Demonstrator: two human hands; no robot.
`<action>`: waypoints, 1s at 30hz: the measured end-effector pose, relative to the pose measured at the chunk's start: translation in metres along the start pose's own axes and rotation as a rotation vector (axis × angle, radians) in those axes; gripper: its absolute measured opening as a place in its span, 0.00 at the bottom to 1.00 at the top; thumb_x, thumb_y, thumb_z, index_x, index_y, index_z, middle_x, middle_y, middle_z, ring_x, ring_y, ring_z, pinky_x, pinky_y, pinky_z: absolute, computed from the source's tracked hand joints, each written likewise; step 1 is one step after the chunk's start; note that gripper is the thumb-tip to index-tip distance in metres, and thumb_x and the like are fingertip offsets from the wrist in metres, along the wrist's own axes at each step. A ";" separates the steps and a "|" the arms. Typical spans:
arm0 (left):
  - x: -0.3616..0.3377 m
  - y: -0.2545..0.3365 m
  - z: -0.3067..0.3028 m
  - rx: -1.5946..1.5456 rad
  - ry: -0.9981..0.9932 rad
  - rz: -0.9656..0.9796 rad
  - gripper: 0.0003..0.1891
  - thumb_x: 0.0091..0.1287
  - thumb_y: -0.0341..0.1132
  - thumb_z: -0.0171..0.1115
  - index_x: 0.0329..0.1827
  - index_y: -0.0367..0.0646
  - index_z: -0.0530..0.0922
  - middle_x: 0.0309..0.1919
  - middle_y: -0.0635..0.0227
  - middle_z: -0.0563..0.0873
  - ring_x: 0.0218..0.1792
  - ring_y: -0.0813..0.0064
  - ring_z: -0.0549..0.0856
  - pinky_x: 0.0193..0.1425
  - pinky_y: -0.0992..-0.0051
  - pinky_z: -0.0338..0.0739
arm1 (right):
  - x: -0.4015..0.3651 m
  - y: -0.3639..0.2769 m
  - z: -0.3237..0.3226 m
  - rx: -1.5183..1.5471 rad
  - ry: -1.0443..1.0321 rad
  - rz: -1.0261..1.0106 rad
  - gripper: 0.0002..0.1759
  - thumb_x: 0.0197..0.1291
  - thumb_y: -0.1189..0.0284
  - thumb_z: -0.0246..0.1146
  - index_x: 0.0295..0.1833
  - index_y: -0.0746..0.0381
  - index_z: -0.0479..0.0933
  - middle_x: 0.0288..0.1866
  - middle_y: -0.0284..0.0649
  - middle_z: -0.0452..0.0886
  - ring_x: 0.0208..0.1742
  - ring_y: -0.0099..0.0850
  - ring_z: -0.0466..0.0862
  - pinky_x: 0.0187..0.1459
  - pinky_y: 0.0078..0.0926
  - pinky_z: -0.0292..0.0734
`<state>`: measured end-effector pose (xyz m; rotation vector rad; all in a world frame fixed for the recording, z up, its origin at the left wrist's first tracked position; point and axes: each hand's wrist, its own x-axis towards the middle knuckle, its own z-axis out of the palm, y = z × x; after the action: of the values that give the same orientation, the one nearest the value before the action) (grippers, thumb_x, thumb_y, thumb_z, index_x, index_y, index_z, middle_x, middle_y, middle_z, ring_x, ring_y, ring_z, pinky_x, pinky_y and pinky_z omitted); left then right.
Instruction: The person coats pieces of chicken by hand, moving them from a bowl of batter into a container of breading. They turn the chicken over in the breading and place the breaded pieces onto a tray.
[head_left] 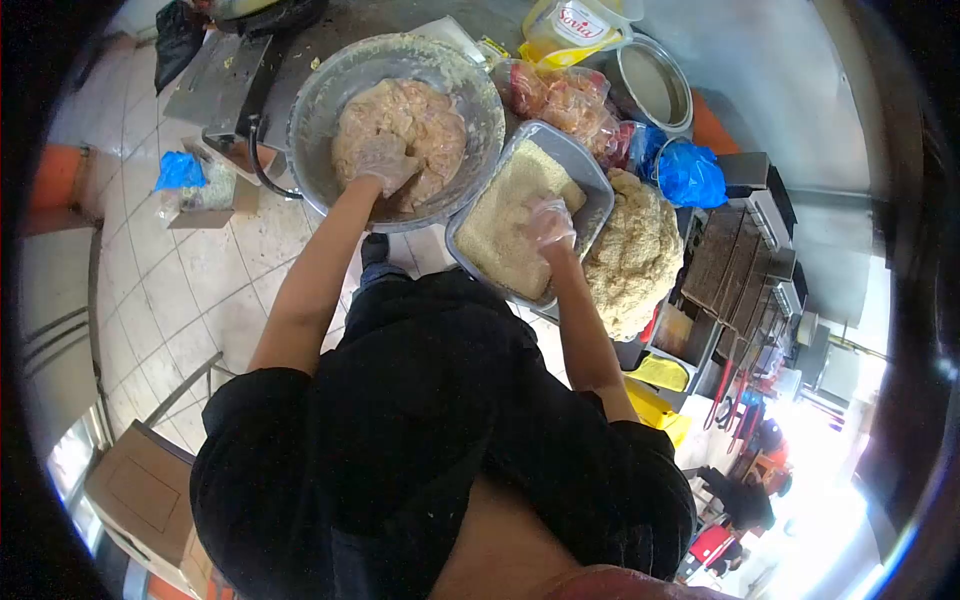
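My left hand, in a clear plastic glove, reaches into a big round metal bowl. Its fingers curl into wet, batter-coated pieces that look like raw meat, and the fingertips are partly sunk in the mix. To the right, a grey rectangular tub holds pale breadcrumbs. On the crumbs lies my right hand, also gloved, with fingers stretched forward and touching the surface. Whether anything is under that palm is hidden.
Right of the tub rises a large mound of crumb-coated pieces. Behind stand bagged reddish food, a metal pot, a yellow-lidded container and a blue plastic bag. An open cardboard box sits at left.
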<state>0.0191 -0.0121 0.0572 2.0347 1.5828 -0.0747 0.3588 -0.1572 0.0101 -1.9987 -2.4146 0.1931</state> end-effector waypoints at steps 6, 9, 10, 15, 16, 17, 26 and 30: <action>0.001 -0.003 0.007 -0.052 0.038 0.004 0.28 0.56 0.53 0.61 0.47 0.37 0.84 0.47 0.47 0.84 0.50 0.51 0.83 0.56 0.59 0.75 | 0.017 -0.020 -0.114 0.379 -0.248 0.138 0.29 0.49 0.60 0.67 0.54 0.66 0.74 0.50 0.51 0.80 0.51 0.41 0.80 0.56 0.33 0.74; -0.005 0.002 -0.001 -0.057 0.031 -0.008 0.28 0.56 0.54 0.61 0.48 0.37 0.83 0.48 0.46 0.84 0.52 0.51 0.82 0.58 0.59 0.74 | 0.009 -0.013 -0.135 0.443 -0.386 0.170 0.30 0.50 0.60 0.69 0.55 0.67 0.73 0.50 0.54 0.80 0.50 0.41 0.81 0.53 0.31 0.76; -0.004 0.000 0.000 -0.054 0.039 -0.010 0.28 0.56 0.54 0.61 0.48 0.37 0.83 0.48 0.46 0.84 0.52 0.51 0.82 0.58 0.59 0.74 | -0.002 0.005 -0.118 0.710 -0.274 0.148 0.29 0.51 0.60 0.70 0.53 0.67 0.74 0.50 0.52 0.80 0.50 0.40 0.81 0.52 0.33 0.76; -0.005 0.000 0.001 -0.047 0.056 0.014 0.28 0.56 0.54 0.61 0.47 0.36 0.84 0.48 0.47 0.84 0.52 0.51 0.82 0.58 0.60 0.74 | 0.026 0.081 -0.053 0.930 -0.418 0.323 0.36 0.52 0.58 0.72 0.62 0.65 0.71 0.59 0.49 0.76 0.60 0.39 0.76 0.61 0.31 0.71; -0.002 -0.001 0.002 -0.047 0.059 0.013 0.28 0.56 0.54 0.61 0.47 0.36 0.84 0.48 0.47 0.84 0.52 0.51 0.82 0.58 0.60 0.74 | 0.043 0.067 -0.064 0.303 -0.393 0.025 0.46 0.49 0.52 0.73 0.70 0.61 0.64 0.62 0.50 0.74 0.65 0.41 0.73 0.64 0.29 0.69; 0.001 -0.003 0.006 -0.037 0.054 0.015 0.29 0.56 0.54 0.60 0.47 0.36 0.84 0.48 0.47 0.84 0.52 0.51 0.82 0.58 0.60 0.74 | 0.053 0.046 -0.077 0.303 -0.393 0.022 0.46 0.49 0.52 0.73 0.70 0.61 0.64 0.62 0.50 0.74 0.65 0.41 0.73 0.64 0.29 0.69; -0.001 -0.002 0.004 -0.021 0.049 0.003 0.28 0.56 0.55 0.60 0.45 0.36 0.84 0.47 0.46 0.84 0.50 0.51 0.83 0.57 0.59 0.75 | 0.097 -0.019 -0.008 -0.015 -0.075 0.385 0.44 0.50 0.48 0.68 0.69 0.60 0.65 0.67 0.51 0.71 0.64 0.43 0.74 0.62 0.37 0.68; 0.002 -0.009 0.013 -0.034 0.094 0.028 0.28 0.56 0.55 0.60 0.45 0.36 0.84 0.47 0.47 0.84 0.50 0.52 0.83 0.57 0.59 0.75 | 0.097 0.016 -0.029 0.146 -0.281 0.323 0.35 0.53 0.57 0.70 0.64 0.62 0.71 0.59 0.50 0.78 0.55 0.43 0.80 0.56 0.34 0.74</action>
<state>0.0152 -0.0147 0.0421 2.0602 1.6009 0.0588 0.3584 -0.0570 0.0298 -2.4171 -2.1159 0.6719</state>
